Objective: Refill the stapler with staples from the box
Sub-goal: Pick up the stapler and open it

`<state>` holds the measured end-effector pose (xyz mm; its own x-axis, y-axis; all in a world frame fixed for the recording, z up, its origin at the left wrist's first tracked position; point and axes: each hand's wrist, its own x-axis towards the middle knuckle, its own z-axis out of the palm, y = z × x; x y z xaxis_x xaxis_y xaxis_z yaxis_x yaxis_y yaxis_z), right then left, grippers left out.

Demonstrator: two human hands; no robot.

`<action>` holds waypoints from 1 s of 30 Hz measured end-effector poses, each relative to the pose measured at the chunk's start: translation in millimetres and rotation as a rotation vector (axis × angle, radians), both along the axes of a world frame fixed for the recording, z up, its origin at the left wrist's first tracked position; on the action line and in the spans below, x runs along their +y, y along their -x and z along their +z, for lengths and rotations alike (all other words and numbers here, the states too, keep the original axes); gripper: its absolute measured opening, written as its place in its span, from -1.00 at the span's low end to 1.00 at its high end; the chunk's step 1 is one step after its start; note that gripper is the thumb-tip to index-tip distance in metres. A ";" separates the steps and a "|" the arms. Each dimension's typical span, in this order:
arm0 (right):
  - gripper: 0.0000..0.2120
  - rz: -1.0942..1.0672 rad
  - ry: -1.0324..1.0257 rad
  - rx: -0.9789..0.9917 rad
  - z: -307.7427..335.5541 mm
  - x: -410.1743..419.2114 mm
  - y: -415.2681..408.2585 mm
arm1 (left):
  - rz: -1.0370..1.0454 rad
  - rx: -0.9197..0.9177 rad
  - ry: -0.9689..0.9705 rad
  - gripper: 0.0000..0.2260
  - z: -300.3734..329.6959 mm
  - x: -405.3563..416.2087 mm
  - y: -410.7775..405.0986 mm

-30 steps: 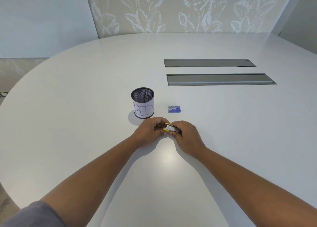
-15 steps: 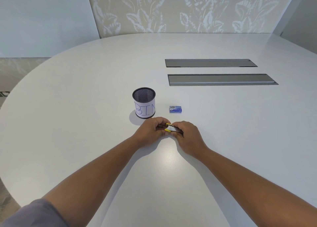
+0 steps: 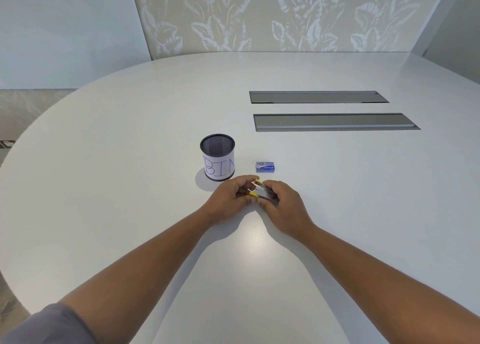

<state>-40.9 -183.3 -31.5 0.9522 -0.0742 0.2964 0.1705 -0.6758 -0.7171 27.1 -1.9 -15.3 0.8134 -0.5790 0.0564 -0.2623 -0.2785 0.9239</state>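
Note:
A small silver stapler with yellow tips (image 3: 260, 189) is held between both hands just above the white table. My left hand (image 3: 230, 200) pinches its left end, where the two yellow-tipped parts are spread apart. My right hand (image 3: 281, 206) wraps the stapler's right end and hides most of its body. The small blue staple box (image 3: 265, 167) lies closed on the table a little behind my hands, untouched.
A black mesh cup with a paper label reading "BIN" (image 3: 218, 157) stands just behind and left of my left hand. Two grey recessed cable hatches (image 3: 335, 122) lie farther back on the right. The round white table (image 3: 130, 187) curves away at left.
The stapler's yellow-tipped parts have spread apart at the left end; earlier it looked shut. Both hands stay in nearly the same place.

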 end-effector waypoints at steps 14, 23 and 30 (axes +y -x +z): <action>-0.38 0.072 -0.016 0.060 6.3 2.4 -0.5 | 0.288 0.280 0.317 -0.84 -2.0 -5.9 -1.0; -0.56 0.067 0.151 0.004 10.9 5.7 -9.9 | 0.311 0.074 0.138 -0.82 -7.4 -9.0 0.4; -0.55 0.043 0.094 -0.010 4.8 4.8 -10.4 | 0.325 -0.061 0.036 -0.89 -7.7 -12.1 1.9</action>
